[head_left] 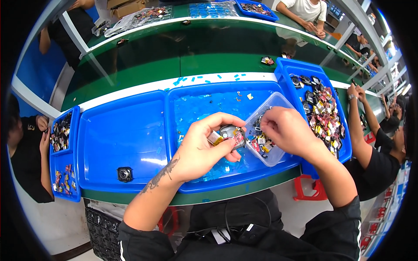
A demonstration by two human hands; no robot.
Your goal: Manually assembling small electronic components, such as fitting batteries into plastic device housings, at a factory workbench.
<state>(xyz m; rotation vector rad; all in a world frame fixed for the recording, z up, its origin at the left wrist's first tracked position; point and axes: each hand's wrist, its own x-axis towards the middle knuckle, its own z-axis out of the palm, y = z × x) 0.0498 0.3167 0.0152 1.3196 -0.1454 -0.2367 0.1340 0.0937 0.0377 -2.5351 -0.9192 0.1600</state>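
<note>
My left hand grips a small dark casing between thumb and fingers. Red parts show inside the casing, and a silver-and-yellow piece sticks out beside it, under the thumb side of the hand. Over a clear plastic tub my right hand is closed, fingertips pinched down toward the contents. Whatever those fingertips hold, if anything, is hidden. Small electronic parts in red, yellow, white and black lie heaped in the tub, which rests at the right end of a blue tray.
Blue film bits litter the tray beneath my hands. A left-hand blue tray bears one black device. On the right, a blue bin overflows with parts; a smaller bin stands far left. Beyond runs a green conveyor belt. Other people sit around.
</note>
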